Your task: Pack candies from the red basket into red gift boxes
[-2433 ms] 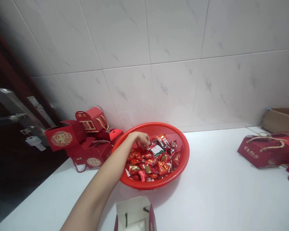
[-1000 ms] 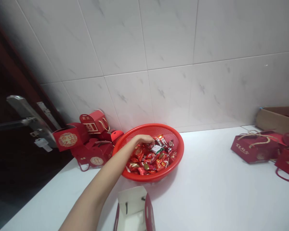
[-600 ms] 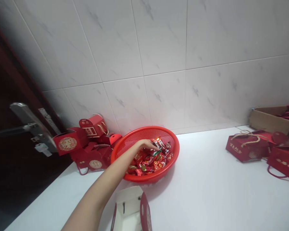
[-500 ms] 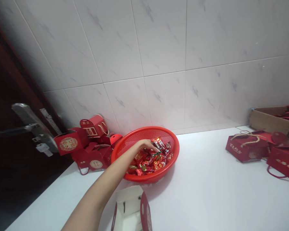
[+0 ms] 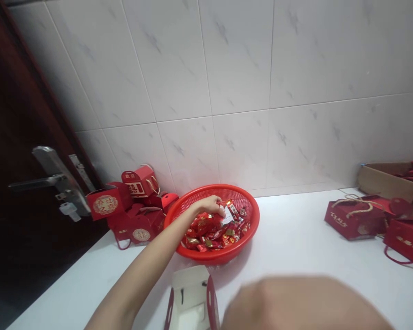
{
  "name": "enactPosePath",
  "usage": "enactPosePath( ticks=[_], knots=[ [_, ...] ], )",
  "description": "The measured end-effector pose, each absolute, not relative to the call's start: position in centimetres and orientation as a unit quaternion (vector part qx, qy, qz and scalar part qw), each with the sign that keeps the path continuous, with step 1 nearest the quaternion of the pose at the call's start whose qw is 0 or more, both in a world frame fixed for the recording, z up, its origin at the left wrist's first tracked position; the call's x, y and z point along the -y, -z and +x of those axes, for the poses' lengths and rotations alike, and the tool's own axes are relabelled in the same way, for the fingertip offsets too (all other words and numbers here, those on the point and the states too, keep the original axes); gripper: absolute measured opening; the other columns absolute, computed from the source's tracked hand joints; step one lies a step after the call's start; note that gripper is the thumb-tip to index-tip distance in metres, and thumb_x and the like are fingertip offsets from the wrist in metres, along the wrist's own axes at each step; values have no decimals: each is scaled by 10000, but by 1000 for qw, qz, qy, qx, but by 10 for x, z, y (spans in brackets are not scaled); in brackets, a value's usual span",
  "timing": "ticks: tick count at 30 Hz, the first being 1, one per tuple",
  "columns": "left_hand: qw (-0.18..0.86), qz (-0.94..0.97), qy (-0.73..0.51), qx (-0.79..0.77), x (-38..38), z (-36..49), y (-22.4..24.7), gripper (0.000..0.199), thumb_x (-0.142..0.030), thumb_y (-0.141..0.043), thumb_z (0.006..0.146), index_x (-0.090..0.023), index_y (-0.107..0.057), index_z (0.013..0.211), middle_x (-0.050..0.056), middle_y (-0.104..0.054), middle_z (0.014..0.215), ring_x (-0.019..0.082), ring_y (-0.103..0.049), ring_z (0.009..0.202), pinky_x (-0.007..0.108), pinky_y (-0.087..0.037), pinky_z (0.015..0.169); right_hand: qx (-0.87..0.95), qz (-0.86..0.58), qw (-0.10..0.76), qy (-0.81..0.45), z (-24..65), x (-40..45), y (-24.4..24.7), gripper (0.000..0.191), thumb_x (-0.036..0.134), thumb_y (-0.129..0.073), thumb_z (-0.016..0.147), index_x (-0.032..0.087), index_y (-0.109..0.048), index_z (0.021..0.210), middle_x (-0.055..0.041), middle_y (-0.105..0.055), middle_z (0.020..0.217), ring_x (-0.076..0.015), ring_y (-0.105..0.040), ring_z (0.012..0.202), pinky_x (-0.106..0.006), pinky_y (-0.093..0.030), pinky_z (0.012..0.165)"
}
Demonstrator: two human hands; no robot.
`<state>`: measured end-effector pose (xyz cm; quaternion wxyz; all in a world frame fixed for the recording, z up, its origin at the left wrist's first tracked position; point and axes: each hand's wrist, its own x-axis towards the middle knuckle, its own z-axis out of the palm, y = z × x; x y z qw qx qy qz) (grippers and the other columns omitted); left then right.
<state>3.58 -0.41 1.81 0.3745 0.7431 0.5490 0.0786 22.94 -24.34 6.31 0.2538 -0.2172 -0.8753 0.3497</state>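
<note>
My left hand (image 5: 213, 205) reaches into a red plastic colander (image 5: 251, 224) with its fingers closed. It pinches a wrapped candy (image 5: 228, 215) whose wrapper shows white beside the fingertips. Below the hand lie many wrapped candies (image 5: 209, 240), mostly red and gold. An open red gift box (image 5: 211, 298), white inside, stands at the near edge in front of the colander, its flaps up and its lower part cut off by the frame. At bottom right my right hand (image 5: 303, 305) is a large blur close to the camera; its fingers cannot be made out.
Several red gift boxes (image 5: 141, 227) are piled left of the colander by the wall. More red boxes with rope handles (image 5: 356, 217) stand at the right, before a cardboard carton (image 5: 382, 178). A dark door (image 5: 27, 229) with a metal handle borders the white table (image 5: 289, 247) on the left.
My left hand has closed its fingers and drawn slightly back; a white wrapper now shows at them. My right hand has come into view at the bottom right. The view has shifted a little.
</note>
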Motion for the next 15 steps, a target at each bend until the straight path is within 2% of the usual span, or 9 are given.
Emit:
enactPosePath(
  ticks=[2,5,6,8,9,12,15],
  knots=[
    [382,753,-110,-524,13,33,-31,335,-228,-840,580,-180,-608,816,-28,-654,735,175,-647,749,250,-501,652,859,-239,277,-358,240,208,-79,305,478,-573,962,280,-697,1159,-40,-732,1147,-180,-692,1084,-297,-561,910],
    [417,776,-180,-437,28,32,-47,412,-276,-849,606,-177,-616,932,-10,-670,839,181,-652,817,274,-517,726,714,-387,454,-367,239,150,-76,372,524,-587,935,258,-697,1170,-71,-731,1157,-203,-686,1077,-324,-553,912],
    [432,780,-209,-402,32,32,-51,440,-294,-857,607,-173,-613,951,-6,-668,849,181,-649,818,284,-518,740,666,-433,482,-370,235,133,-69,419,525,-633,905,249,-677,1217,-92,-712,1209,-219,-670,1108,-333,-550,909],
    [451,776,-271,-349,38,35,-53,445,-323,-862,611,-164,-600,935,-8,-646,827,173,-633,788,298,-518,742,591,-487,501,-403,224,103,-50,539,516,-728,829,198,-649,1257,-137,-692,1237,-241,-678,1042,-328,-562,804],
    [451,771,-297,-338,40,36,-52,427,-327,-855,618,-162,-592,910,-14,-630,810,164,-621,770,298,-517,736,565,-490,497,-441,219,93,-40,562,518,-751,804,174,-654,1237,-140,-713,1176,-237,-687,973,-319,-556,748],
    [421,764,-356,-335,40,39,-44,361,-312,-825,634,-162,-566,836,-29,-589,775,145,-587,741,278,-505,709,557,-390,489,-547,205,75,-16,494,570,-766,758,165,-727,1038,-69,-744,916,-192,-674,818,-273,-508,662],
    [380,771,-357,-365,36,38,-34,310,-298,-789,654,-151,-591,841,-9,-611,804,151,-592,766,262,-491,699,524,-322,494,-615,197,68,-2,427,536,-834,683,161,-746,866,-36,-731,808,-160,-658,749,-249,-481,639]
  ],
)
